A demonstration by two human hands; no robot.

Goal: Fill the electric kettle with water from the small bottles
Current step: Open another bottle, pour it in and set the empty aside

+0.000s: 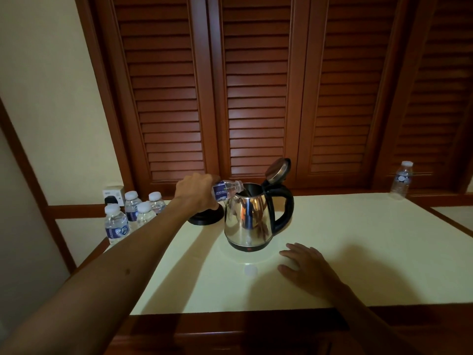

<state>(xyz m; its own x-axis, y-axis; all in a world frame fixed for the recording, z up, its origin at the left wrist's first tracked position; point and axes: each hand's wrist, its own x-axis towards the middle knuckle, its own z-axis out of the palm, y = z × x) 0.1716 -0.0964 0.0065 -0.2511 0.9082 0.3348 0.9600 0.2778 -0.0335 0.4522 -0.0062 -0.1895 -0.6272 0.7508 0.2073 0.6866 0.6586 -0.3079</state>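
Left hand [195, 190] tips small clear plastic bottle [227, 191] into steel electric kettle [249, 221] at its right; black round base [206, 217] beneath hand, four capped bottles [133, 213] left; white cap [250, 270] left of right hand [305, 265]

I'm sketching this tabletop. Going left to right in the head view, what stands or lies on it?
Four capped bottles → black kettle base → left hand tipping a bottle → steel kettle → right hand → lone bottle.

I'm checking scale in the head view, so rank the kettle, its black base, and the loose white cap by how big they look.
1. kettle
2. black base, partly hidden by the arm
3. white cap, smallest though nearest
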